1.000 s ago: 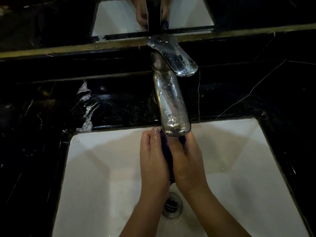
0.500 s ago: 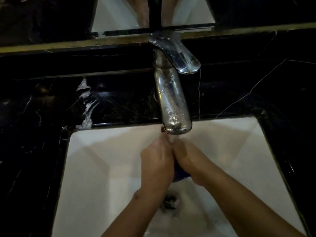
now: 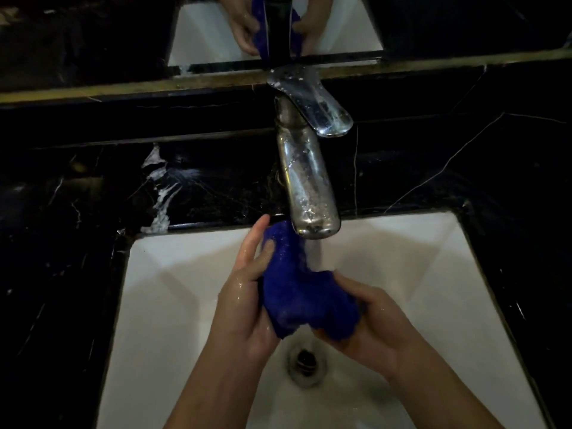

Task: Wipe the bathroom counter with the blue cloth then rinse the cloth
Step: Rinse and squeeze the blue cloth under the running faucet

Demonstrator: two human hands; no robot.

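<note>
Rinse step. Both hands, left [image 3: 244, 308] + right [image 3: 371, 323], squeezing blue cloth [image 3: 303, 292] under tap [image 3: 309, 193] at 12. Water running; turn cloth, wet all sides, keep over sink [image 3: 173, 274].

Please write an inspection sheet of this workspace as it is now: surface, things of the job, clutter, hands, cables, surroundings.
Surface: black marble counter, a white smear left of the tap.
Job's things: blue cloth, wet and bunched, over the white sink, under water running from the chrome tap.
Clutter: nothing seen.
Hands: left hand and right hand both grip the cloth; both look wet.
Cables: nothing seen.
Surroundings: mirror behind the tap reflects hands and cloth; drain open below; dim light.
</note>
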